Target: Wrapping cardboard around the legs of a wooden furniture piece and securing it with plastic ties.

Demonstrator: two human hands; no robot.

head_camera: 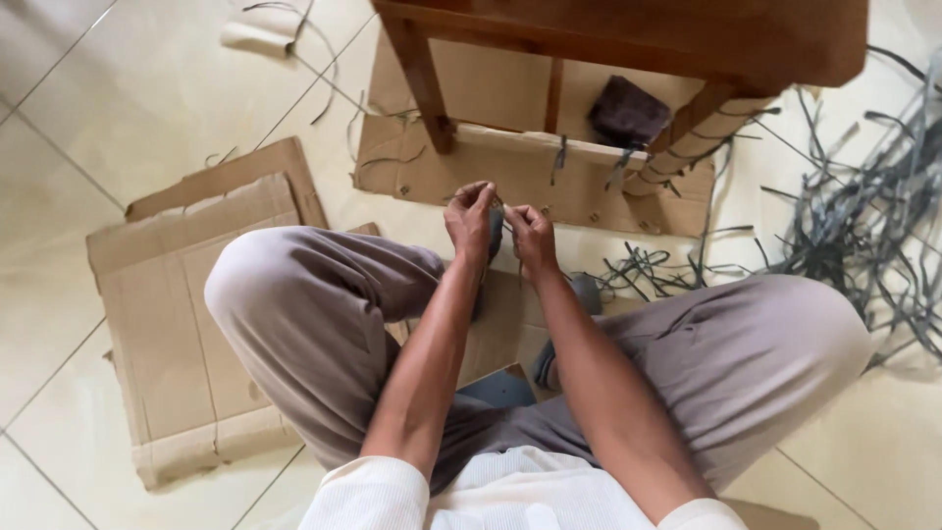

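I sit cross-legged on the floor in grey trousers. My left hand [470, 218] and my right hand [531, 236] meet in front of my knees, fingertips pinched together on a thin grey strip [497, 228] held between them. The strip is mostly hidden by my fingers. Just beyond my hands stands a brown wooden chair frame [628, 39]; its right leg [687, 147] is wrapped in pale woven strips.
Flattened cardboard [186, 294] lies on the tiled floor at my left, another sheet [510, 167] under the chair. A tangle of grey strips [863, 206] spreads at the right. A dark block [628, 113] sits under the chair.
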